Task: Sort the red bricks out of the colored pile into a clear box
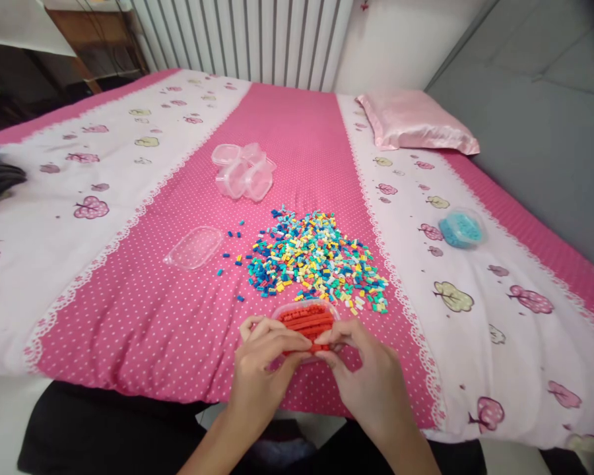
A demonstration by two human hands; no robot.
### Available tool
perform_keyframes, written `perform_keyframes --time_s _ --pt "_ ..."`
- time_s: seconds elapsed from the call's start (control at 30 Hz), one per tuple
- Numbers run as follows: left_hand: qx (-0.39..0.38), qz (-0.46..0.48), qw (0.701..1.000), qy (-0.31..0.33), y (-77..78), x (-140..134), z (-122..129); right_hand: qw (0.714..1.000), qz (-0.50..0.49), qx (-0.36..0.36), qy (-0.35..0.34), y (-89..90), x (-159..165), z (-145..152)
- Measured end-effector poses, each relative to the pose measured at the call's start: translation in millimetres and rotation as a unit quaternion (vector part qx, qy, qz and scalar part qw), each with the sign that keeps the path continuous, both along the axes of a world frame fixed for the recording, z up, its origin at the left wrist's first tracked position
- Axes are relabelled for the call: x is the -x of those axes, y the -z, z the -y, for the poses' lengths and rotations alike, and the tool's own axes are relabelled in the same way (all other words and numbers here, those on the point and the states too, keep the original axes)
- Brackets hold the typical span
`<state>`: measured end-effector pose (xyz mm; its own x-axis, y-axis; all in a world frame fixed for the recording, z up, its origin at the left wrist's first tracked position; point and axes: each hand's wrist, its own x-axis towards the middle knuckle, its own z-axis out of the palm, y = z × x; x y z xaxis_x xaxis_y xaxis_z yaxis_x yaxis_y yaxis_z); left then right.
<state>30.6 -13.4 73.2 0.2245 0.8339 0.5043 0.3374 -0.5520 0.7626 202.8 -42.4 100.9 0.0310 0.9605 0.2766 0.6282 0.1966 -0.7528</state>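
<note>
A clear plastic box (280, 310) near the bed's front edge is filled with red building bricks (307, 320) laid in rows. My left hand (264, 353) reaches over the box's left side, its fingers bent and their tips pressed on the red bricks at the near end. From the right, my right hand (363, 366) pinches at the same spot, thumb and fingertips on red bricks. The fingers partly hide the box's near rim. Just beyond the box spreads a loose heap of small mixed-colour bricks (317, 257), in blue, yellow, green, white and other colours.
A clear lid (195, 248) lies left of the heap. Several nested clear boxes (245, 173) stand farther back. On the right is a clear box of light blue bricks (461, 228). A pink pillow (416, 120) rests at the far right of the patterned bedspread (188, 330).
</note>
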Motion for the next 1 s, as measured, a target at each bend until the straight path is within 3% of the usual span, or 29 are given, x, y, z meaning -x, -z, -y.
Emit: perform_keyframes --time_s 0.2,0.57,0.77,1.0 --pt "-0.014 -0.023 1.000 0.000 -4.3 -1 0 0.999 -0.020 0.032 0.012 0.6 1 3" --pt "0.024 -0.068 0.997 0.007 -17.1 0 4 0.992 -0.127 0.006 0.018 7.4 2 -1" --pt "0.046 -0.061 0.997 -0.031 -15.7 3 4 0.998 -0.053 -0.027 -0.010 4.6 0 0" --pt "0.048 -0.066 0.996 -0.033 -15.9 -1 5 0.995 -0.082 -0.034 -0.045 -3.0 2 -4"
